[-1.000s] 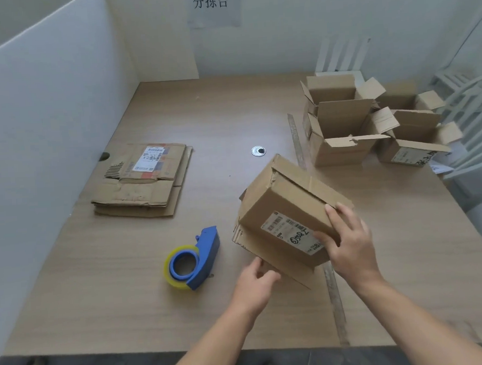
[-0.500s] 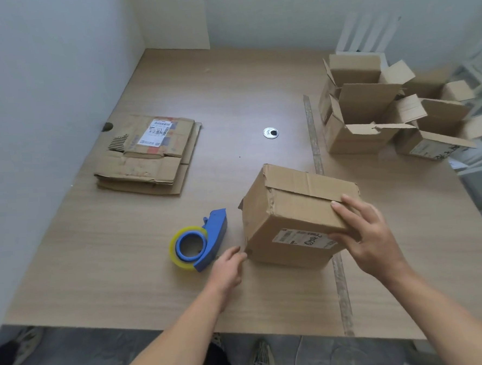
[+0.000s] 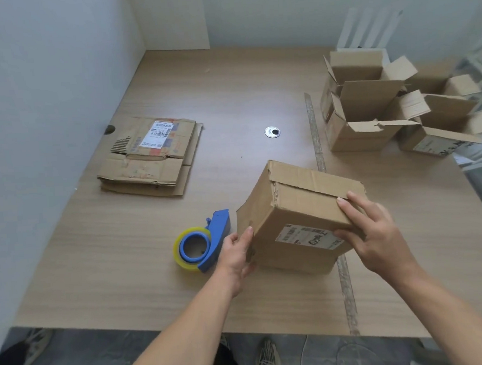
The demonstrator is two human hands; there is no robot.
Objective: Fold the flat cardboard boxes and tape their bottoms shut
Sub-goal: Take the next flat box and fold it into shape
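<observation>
Head view: the cardboard box (image 3: 298, 215) is at the front middle of the tabletop (image 3: 126, 260), just right of the blue tape dispenser (image 3: 201, 246). A second ago it was tipped up with loose flaps hanging below. Half a second ago it sat square. Now it leans again with the closed flaps facing up, and whether its lower edge touches the tabletop I cannot tell.

The left hand (image 3: 235, 253) has moved in from below and grips the box's lower left edge. The right hand (image 3: 378, 238) clamps the near right corner, fingers (image 3: 348, 211) across the top and thumb on the labelled face.

So the folding looks finished, and taping comes next. The dispenser lies beside the left hand. More flat cardboard (image 3: 148, 157) waits at the left, and the finished boxes (image 3: 371, 109) stand at the far right.
</observation>
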